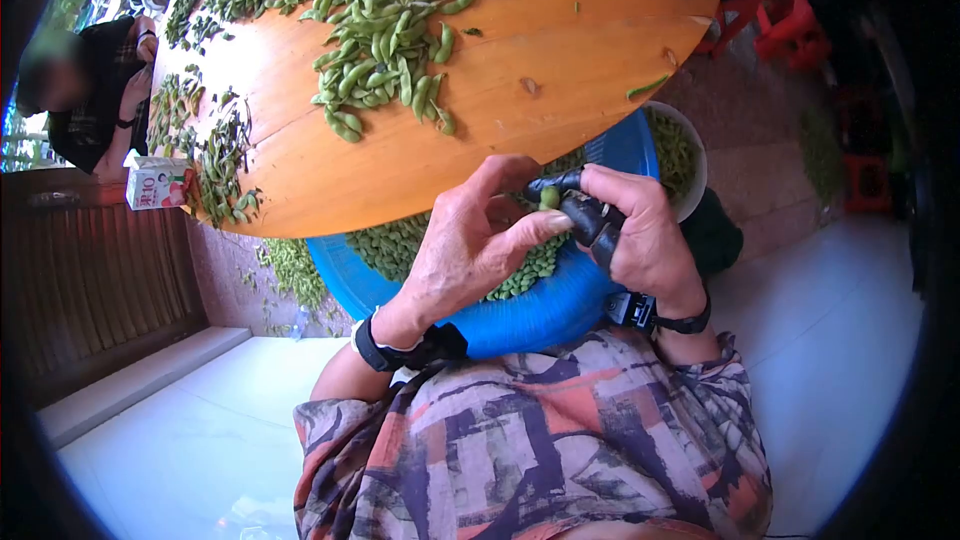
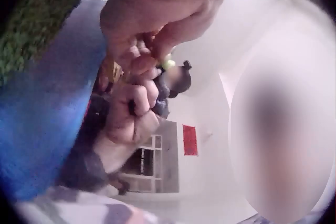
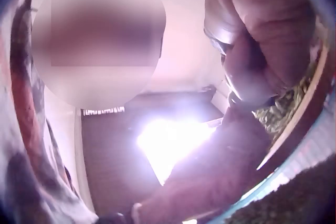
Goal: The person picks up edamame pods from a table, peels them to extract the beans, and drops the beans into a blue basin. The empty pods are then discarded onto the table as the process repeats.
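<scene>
Both hands meet over a blue basin point(image 1: 545, 325) that holds many shelled green beans point(image 1: 395, 245). Between the fingertips is a green soybean pod point(image 1: 549, 198), mostly covered by fingers. My left hand point(image 1: 455, 245) pinches it with thumb and forefinger. From the other side my right hand point(image 1: 645, 230) grips the pod, its thumb and forefinger wrapped in black coverings point(image 1: 590, 220). A pale green bit of the pod point(image 2: 168, 64) shows below the left fingertips in the left wrist view. In the right wrist view, the right hand point(image 3: 262, 29) partly hides the left.
An orange wooden table point(image 1: 570, 50) stands ahead, bearing a heap of soybean pods point(image 1: 370, 50). A white bowl point(image 1: 697, 165) of pods sits right of the basin. A small carton point(image 1: 155, 183) stands at the table's left edge, near another person point(image 1: 100, 90). Red stools point(image 1: 790, 25) are at the right.
</scene>
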A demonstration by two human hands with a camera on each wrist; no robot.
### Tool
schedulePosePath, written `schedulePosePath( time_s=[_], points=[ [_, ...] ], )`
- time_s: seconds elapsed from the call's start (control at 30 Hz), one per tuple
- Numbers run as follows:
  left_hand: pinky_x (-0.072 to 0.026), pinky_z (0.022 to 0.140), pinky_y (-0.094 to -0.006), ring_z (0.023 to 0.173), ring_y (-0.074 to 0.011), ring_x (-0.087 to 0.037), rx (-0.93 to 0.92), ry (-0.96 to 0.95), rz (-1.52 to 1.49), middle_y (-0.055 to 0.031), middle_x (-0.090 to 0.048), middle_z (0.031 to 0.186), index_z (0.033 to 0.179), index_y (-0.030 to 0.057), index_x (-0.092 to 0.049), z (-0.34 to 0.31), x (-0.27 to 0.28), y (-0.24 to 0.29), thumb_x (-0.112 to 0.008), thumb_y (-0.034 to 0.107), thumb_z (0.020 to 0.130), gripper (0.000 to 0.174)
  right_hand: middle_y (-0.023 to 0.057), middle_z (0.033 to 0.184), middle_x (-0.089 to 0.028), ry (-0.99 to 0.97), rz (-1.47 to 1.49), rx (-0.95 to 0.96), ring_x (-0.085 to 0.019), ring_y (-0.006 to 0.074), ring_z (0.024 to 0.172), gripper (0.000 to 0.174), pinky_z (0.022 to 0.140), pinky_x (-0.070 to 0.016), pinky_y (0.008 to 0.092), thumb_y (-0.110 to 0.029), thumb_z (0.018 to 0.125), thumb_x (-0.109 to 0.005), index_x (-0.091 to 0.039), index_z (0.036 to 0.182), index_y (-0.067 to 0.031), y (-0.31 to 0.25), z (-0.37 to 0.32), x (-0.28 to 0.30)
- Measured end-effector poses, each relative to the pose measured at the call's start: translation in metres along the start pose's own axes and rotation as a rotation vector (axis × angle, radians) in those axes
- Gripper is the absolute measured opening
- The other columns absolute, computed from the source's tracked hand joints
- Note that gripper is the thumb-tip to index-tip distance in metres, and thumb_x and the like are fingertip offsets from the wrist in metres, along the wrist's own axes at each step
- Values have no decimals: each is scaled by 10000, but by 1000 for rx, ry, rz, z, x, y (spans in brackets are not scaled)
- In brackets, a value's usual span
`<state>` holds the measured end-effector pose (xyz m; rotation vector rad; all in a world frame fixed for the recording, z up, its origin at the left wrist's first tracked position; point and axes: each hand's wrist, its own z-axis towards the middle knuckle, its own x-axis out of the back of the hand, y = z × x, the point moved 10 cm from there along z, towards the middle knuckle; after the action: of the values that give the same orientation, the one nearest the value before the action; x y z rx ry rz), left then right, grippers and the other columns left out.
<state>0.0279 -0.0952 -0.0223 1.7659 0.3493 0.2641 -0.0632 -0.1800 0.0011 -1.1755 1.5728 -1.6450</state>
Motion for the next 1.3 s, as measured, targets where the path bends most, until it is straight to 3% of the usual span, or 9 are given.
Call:
schedulePosePath(
  time_s=[0.1,0.3,0.47,0.67,1.0,1.07,1.13,1.23,1.3],
  points=[
    [-463,546,-225,621,-55,-560,-24,-42,182,-23,-621,730,1102,-28,-597,4,-3,-3,-663,182,940,274,204,788,-545,38,-255,177,-562,403,735,125,642,-454,383,13,756,-605,-588,880,21,-12,-5,-3],
    [-506,559,-318,570,-162,-617,-29,-116,317,-123,-615,639,1160,-43,-574,1,-7,4,-516,117,998,236,201,785,-550,79,-153,138,-573,396,734,148,638,-451,394,39,726,-595,-581,874,33,6,-7,-1],
    [-525,641,-270,670,-113,-595,101,-178,-186,-85,-632,839,1310,-43,-488,1,-21,-23,-359,171,1063,352,195,810,-556,170,-268,132,-577,401,765,214,648,-460,404,51,695,-613,-577,906,38,-1,-11,-4],
    [-485,628,-235,679,-91,-548,115,46,-348,-56,-605,951,1257,-24,-537,-4,-23,-37,-364,104,992,342,185,799,-515,346,-449,214,-560,414,743,202,638,-449,422,79,728,-580,-563,924,32,-13,-23,-14],
    [-505,757,-289,888,-131,-609,255,-71,-743,-75,-625,1082,1216,-17,-558,-8,-38,-53,-418,98,940,330,204,868,-504,336,-472,338,-565,416,788,345,672,-471,456,86,646,-608,-552,984,40,-23,-30,-18],
    [-508,769,-301,899,-131,-612,318,-262,-711,-56,-639,992,1186,-10,-574,-13,-46,-71,-440,44,934,290,199,836,-498,352,-425,310,-564,403,752,332,648,-463,440,81,633,-620,-569,958,33,-29,-28,-7],
    [-514,764,-321,896,-135,-619,154,-347,-164,-51,-651,957,1172,-10,-592,-15,-44,-44,-471,5,921,279,152,792,-453,396,-503,294,-533,364,698,244,607,-423,401,3,663,-621,-543,893,33,-21,-33,19],
    [-522,771,-356,882,-230,-659,-193,-353,316,-105,-676,930,1072,-7,-650,-14,-21,4,-601,4,877,201,147,753,-494,646,-641,115,-537,303,687,79,652,-440,393,0,785,-569,-551,862,1,-21,-50,80],
    [-527,761,-361,855,-305,-665,-295,-218,550,-149,-679,917,955,-4,-681,-13,3,34,-692,36,830,132,161,790,-585,741,-699,-17,-576,306,707,233,675,-463,390,77,786,-515,-613,985,4,2,-65,124]
  ],
)
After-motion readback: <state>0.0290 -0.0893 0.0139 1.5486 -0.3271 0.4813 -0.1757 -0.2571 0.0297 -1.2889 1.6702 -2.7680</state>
